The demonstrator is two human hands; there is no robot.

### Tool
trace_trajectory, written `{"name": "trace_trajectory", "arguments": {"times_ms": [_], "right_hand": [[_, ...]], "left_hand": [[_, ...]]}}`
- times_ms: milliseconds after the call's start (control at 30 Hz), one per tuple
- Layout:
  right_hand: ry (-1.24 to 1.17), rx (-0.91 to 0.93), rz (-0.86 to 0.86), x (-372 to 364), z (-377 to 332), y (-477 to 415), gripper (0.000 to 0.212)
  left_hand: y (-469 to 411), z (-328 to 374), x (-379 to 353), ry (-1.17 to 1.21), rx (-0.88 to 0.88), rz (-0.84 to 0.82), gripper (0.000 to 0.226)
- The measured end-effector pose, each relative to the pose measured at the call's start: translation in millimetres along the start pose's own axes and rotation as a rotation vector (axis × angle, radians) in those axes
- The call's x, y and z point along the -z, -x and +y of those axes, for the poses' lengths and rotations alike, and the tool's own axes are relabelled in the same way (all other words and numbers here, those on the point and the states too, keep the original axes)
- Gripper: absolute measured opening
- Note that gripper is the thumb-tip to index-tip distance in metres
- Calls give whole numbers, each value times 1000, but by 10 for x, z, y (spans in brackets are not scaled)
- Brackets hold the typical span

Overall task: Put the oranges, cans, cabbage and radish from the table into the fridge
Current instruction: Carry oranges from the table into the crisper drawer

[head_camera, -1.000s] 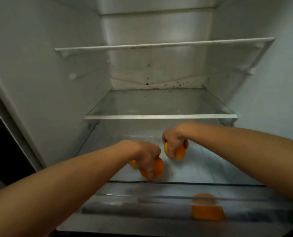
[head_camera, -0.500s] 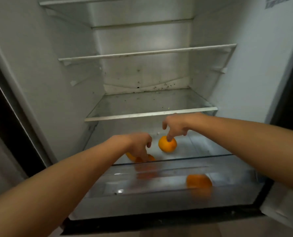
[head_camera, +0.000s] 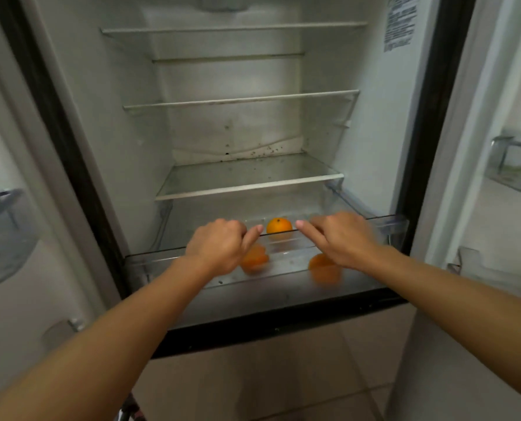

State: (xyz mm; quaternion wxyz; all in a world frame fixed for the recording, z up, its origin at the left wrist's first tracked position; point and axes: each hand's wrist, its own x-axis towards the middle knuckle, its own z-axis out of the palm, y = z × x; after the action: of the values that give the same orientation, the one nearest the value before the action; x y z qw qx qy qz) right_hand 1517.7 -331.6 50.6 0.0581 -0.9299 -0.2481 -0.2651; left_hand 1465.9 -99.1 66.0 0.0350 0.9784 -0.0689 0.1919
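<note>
Oranges already in the fridge (head_camera: 374, 147), both hands free.

Just above the front edge of the clear bottom drawer (head_camera: 395, 222), left hand (head_camera: 219, 247) and right hand (head_camera: 341, 238), holding nothing: left fingers (head_camera: 251, 235) loosely curled, right fingers (head_camera: 307, 227) nearly straight, pointing to the left. Between the hands, inside the drawer, one orange (head_camera: 279, 226), stem mark up; round, so without a real long axis. Lower, blurred behind the drawer front, a second orange shape (head_camera: 254, 262) and a third orange shape (head_camera: 326, 273), probably oranges too. No cans, cabbage or radish in view, nor the table; by judgement, only the orange part done, three kinds left to bring.
</note>
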Motion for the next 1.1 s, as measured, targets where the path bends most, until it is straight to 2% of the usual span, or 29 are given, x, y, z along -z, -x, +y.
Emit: {"name": "trace_trajectory", "arguments": {"times_ms": [133,233,433,633,767,967,1100], "right_hand": [[86,-27,141,-96,-48,3,73],[126,-33,242,-153,-37,-71,74],[105,-23,279,-289,103,-521,80],[131,174,549,-739,368,-867,60],[131,165,510,-895,417,-1107,57],[51,35,336,-1084,383,-1342,58],[-8,36,310,-1242,437,-1485,61]], "left_hand": [[235,23,-99,-184,-4,206,69],[174,-9,-124,-220,-18,218,64],[-252,-105,-102,-242,15,275,57],[-605,-346,-430,-320,1,437,48],[-818,-450,-535,-360,52,410,52],[-1113,-538,-739,-277,167,388,54],[-1277,-629,-904,-239,184,412,52]]}}
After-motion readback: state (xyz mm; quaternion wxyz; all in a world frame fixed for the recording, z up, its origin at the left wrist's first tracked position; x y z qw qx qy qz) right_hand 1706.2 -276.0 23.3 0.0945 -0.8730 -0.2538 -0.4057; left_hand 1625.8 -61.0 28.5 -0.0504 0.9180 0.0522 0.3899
